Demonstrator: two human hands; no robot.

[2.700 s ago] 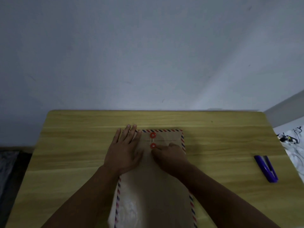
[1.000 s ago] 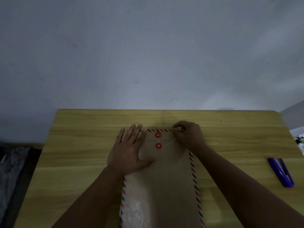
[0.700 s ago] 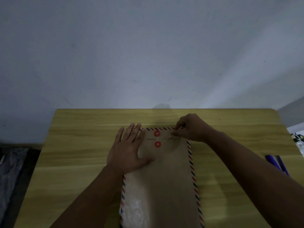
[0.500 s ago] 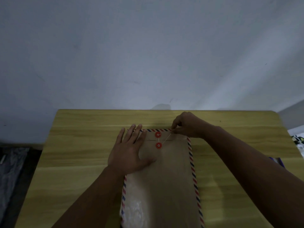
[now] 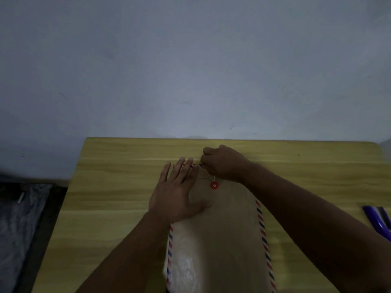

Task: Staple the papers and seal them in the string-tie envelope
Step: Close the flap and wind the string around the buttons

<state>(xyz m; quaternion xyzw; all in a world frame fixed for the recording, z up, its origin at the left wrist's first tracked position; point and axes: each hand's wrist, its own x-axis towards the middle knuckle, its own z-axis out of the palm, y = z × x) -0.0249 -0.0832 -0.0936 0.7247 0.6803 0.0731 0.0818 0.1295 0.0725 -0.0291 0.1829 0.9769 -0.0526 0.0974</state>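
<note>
A brown string-tie envelope [image 5: 228, 233] with a red-and-blue striped border lies lengthwise on the wooden table [image 5: 118, 199]. My left hand [image 5: 177, 193] presses flat on its upper left part, fingers straight. My right hand [image 5: 224, 163] is over the envelope's top edge and pinches the thin white string [image 5: 208, 174], which runs taut down to the lower red button [image 5: 214, 185]. The upper button is hidden under my right hand. The papers are not visible.
A purple stapler [image 5: 378, 223] lies at the table's right edge, partly behind my right forearm. A grey wall stands just beyond the table's far edge. Dark floor and grey plastic sheeting [image 5: 19, 229] lie to the left of the table.
My right hand has carried the string from the envelope's top right corner leftward over the upper button, covering it. The left hand stays pressed in place.
</note>
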